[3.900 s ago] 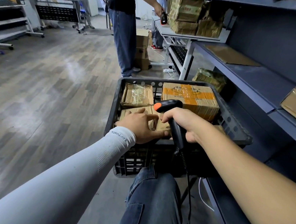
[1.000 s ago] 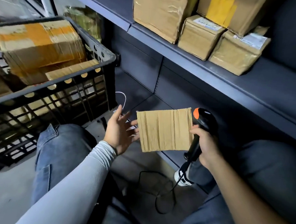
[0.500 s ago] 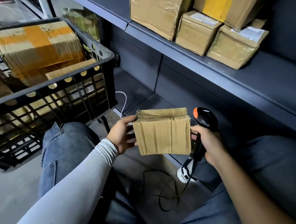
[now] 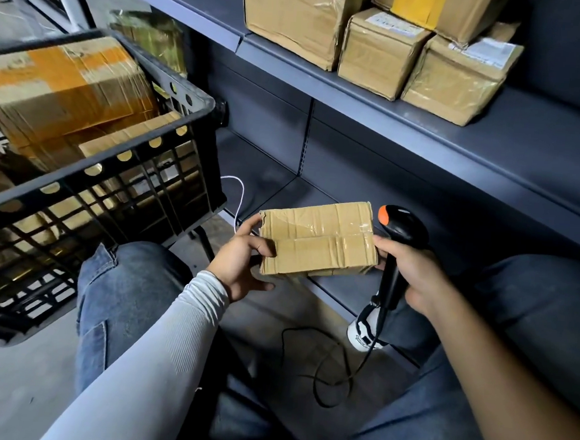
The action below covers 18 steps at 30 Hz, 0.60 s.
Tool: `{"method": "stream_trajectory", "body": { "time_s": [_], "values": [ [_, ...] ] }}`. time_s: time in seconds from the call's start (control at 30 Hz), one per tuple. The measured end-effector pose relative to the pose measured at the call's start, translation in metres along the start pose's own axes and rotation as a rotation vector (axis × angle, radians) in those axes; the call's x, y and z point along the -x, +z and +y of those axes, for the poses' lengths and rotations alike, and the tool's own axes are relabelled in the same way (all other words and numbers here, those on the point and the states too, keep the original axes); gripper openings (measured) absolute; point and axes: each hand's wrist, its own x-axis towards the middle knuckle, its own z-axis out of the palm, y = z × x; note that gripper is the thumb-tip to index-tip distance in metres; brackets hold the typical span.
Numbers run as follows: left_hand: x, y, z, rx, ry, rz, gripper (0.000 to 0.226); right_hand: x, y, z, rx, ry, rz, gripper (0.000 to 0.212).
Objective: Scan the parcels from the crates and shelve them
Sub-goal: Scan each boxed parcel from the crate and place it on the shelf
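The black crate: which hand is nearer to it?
Left. The left hand holds the small parcel just right of the black crate, close to its corner. The right hand grips the scanner on the parcel's far side, farther off.

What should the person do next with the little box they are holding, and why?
Probably turn the small parcel over with the left hand to find its label. The face showing is only taped cardboard, and the scanner gripped in the right hand sits beside the parcel rather than aimed at it.
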Motion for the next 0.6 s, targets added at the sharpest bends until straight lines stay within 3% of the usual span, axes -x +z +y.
{"method": "stream_trajectory", "body": {
  "time_s": [0.07,0.13,0.2,0.27,0.37,0.4,0.5,0.6],
  "values": [
    [0.001,-0.002,0.002,0.021,0.012,-0.019,0.072,0.000,0.000,-0.002,0.008,0.016,-0.013,0.012],
    [0.001,-0.006,0.005,0.063,0.033,-0.069,0.062,0.001,-0.001,-0.005,0.005,0.038,-0.021,0.036],
    [0.001,-0.008,0.008,0.164,0.033,-0.121,0.036,0.000,-0.002,-0.007,-0.028,0.055,-0.027,0.058],
    [0.000,-0.010,0.010,0.254,0.006,-0.113,0.015,-0.001,-0.003,-0.011,-0.094,0.079,-0.059,0.049],
    [-0.004,-0.013,0.009,0.243,0.023,-0.050,0.008,-0.001,-0.003,-0.018,-0.218,0.143,-0.146,0.009],
    [-0.004,-0.013,0.009,0.228,0.043,-0.025,0.007,-0.004,-0.002,-0.019,-0.238,0.162,-0.158,0.005],
    [-0.004,-0.012,0.008,0.203,0.126,0.009,0.020,-0.005,0.005,-0.018,-0.191,0.162,-0.171,0.023],
    [-0.006,-0.013,0.007,0.252,0.222,0.023,0.027,0.000,0.011,-0.018,-0.143,0.150,-0.207,0.017]
  ]
}}
